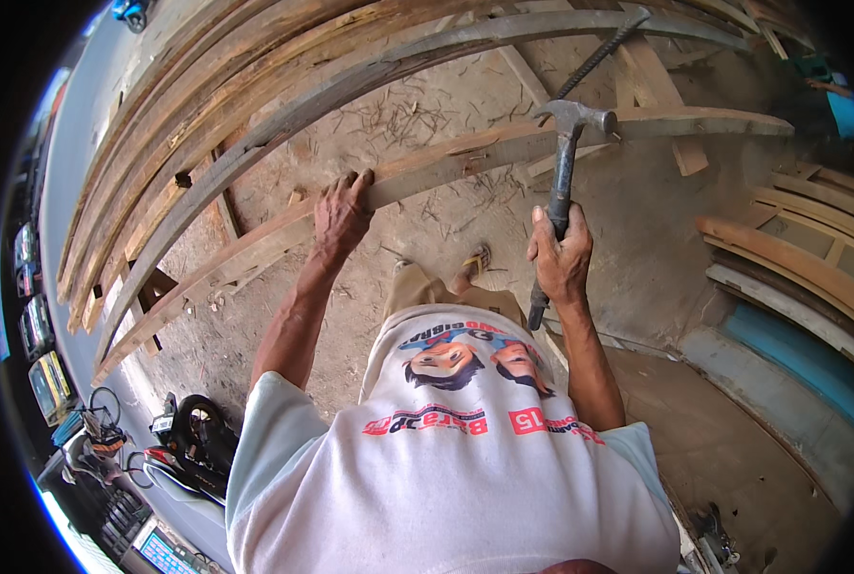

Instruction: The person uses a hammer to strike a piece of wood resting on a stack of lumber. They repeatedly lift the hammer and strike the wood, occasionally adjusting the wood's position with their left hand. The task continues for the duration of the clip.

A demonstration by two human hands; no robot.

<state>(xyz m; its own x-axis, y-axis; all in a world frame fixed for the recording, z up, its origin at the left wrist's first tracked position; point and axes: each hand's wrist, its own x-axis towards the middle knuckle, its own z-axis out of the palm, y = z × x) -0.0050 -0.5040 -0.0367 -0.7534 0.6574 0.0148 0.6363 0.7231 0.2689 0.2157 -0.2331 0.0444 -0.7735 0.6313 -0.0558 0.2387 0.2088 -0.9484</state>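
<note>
My left hand (344, 215) grips the near wooden beam (427, 176), its fingers over the top edge. In my right hand (563, 251) is a claw hammer (565, 154), held upright by its dark handle grip, with the head over the right part of that beam. Behind the hammer head a ribbed steel bar (599, 54) slants up to the right, across a second, greyish beam (398, 64); its lower end is hidden by the hammer. A nail or small metal stub seems to stick out of the near beam beside the hammer's face.
More long timbers (205, 93) lie side by side beyond. Wooden supports (649, 79) stand under the beams. Bent nails or metal scraps (427, 111) litter the floor. Wooden frames (800, 251) are stacked at right; a motorcycle (197, 445) stands at lower left. Part of another person (846, 107) shows at far right.
</note>
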